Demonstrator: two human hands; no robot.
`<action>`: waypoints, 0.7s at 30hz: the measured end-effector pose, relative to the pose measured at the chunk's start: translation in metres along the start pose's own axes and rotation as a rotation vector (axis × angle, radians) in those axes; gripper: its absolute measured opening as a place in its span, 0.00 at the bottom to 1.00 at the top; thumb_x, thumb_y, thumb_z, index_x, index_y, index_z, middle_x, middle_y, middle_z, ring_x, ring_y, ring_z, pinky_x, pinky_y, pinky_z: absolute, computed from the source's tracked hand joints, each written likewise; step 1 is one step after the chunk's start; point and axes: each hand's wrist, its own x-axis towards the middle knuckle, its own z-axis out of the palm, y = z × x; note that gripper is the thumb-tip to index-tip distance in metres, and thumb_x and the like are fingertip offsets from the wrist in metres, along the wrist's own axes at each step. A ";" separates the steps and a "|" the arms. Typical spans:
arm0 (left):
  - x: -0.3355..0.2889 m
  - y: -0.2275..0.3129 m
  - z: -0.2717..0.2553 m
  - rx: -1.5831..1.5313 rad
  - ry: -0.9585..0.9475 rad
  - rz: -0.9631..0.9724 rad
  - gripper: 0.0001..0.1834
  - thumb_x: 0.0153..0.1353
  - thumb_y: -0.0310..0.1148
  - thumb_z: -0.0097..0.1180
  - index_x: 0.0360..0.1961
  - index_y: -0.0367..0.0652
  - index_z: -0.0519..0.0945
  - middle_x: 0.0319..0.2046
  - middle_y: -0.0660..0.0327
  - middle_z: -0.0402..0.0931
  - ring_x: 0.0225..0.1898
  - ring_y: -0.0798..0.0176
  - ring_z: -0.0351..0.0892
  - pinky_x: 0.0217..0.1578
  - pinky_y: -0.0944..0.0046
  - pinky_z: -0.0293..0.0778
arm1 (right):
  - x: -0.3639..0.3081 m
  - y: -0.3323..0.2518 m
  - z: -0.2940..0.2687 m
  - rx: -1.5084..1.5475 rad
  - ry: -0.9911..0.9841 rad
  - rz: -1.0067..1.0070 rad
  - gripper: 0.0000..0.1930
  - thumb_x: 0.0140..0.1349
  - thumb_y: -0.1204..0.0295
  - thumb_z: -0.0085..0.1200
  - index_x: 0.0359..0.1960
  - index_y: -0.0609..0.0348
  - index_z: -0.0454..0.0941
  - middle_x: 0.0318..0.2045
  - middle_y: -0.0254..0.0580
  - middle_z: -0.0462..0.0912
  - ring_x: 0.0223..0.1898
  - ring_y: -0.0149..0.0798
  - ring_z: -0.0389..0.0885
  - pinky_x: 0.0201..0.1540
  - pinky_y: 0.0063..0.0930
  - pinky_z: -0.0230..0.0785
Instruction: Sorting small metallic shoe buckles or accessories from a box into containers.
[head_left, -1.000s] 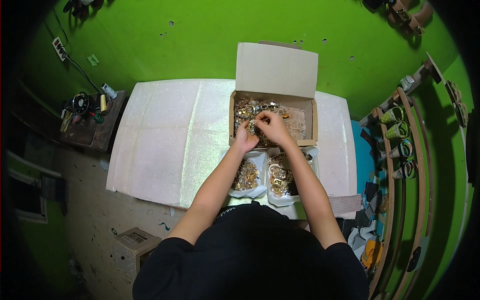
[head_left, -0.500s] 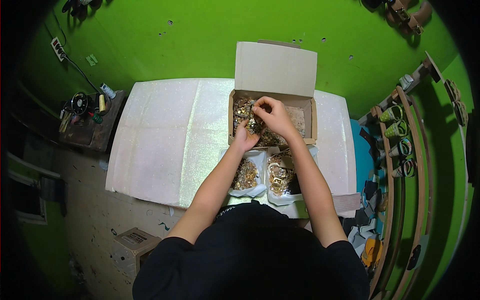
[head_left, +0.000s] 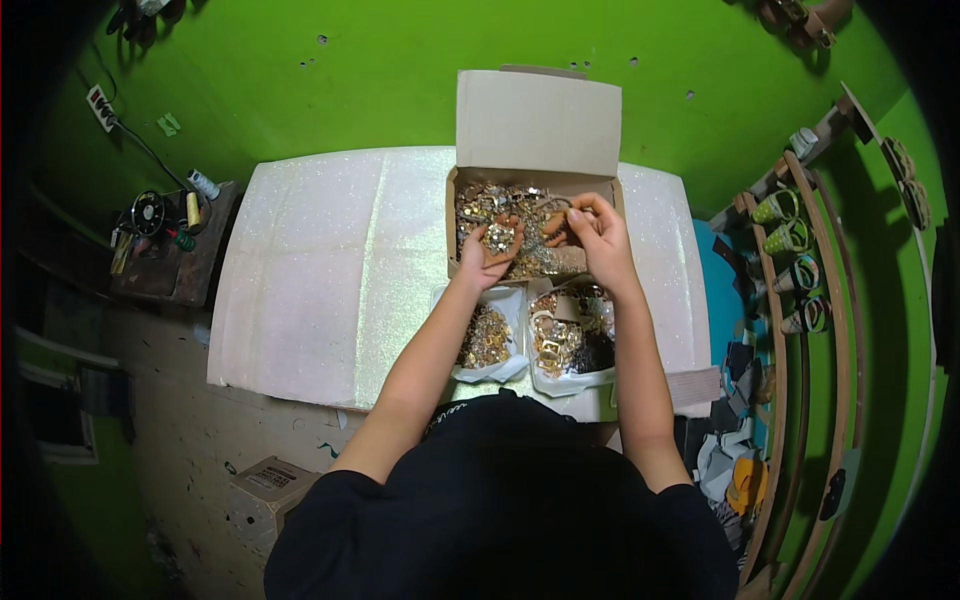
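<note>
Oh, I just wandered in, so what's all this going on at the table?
A person is handling small gold and silver-coloured pieces over an open cardboard box. The left hand is cupped palm up, with a heap of shiny pieces in it. The right hand is over the box's right side, thumb and fingers close together; whatever it may hold is unclear. Nearer the person, a left tray and a right tray hold more pieces.
</note>
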 end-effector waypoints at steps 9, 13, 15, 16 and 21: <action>0.006 0.003 -0.002 -0.106 -0.041 -0.056 0.20 0.61 0.36 0.23 0.38 0.33 0.67 0.38 0.51 0.69 0.44 0.54 0.68 0.47 0.57 0.68 | -0.100 0.028 -0.059 -0.114 0.242 0.312 0.05 0.58 0.74 0.42 0.31 0.64 0.65 0.21 0.44 0.76 0.19 0.31 0.75 0.21 0.19 0.66; 0.008 0.002 -0.001 -0.096 -0.049 -0.058 0.20 0.61 0.36 0.23 0.39 0.33 0.67 0.40 0.50 0.69 0.45 0.53 0.68 0.47 0.57 0.68 | -0.126 0.041 -0.079 -0.645 0.320 0.482 0.06 0.51 0.75 0.49 0.26 0.67 0.71 0.18 0.45 0.77 0.20 0.33 0.76 0.24 0.24 0.67; 0.007 0.001 0.000 -0.089 -0.040 -0.061 0.20 0.61 0.36 0.22 0.38 0.33 0.67 0.39 0.50 0.68 0.45 0.54 0.68 0.47 0.57 0.69 | -0.133 0.049 -0.082 -0.857 0.275 0.454 0.05 0.49 0.75 0.50 0.26 0.66 0.73 0.20 0.47 0.77 0.22 0.38 0.77 0.27 0.27 0.68; 0.007 0.001 0.000 -0.090 -0.040 -0.066 0.20 0.61 0.36 0.22 0.38 0.33 0.67 0.39 0.50 0.68 0.45 0.54 0.68 0.47 0.57 0.69 | -0.134 0.051 -0.081 -1.071 0.219 0.416 0.06 0.46 0.75 0.52 0.26 0.65 0.75 0.22 0.48 0.78 0.25 0.42 0.77 0.30 0.29 0.68; 0.006 0.001 0.002 -0.078 -0.046 -0.068 0.21 0.62 0.37 0.23 0.39 0.33 0.67 0.39 0.51 0.67 0.45 0.54 0.67 0.47 0.57 0.69 | -0.128 0.062 -0.080 -1.187 0.183 0.560 0.06 0.44 0.75 0.52 0.24 0.65 0.76 0.23 0.50 0.77 0.27 0.48 0.76 0.34 0.32 0.67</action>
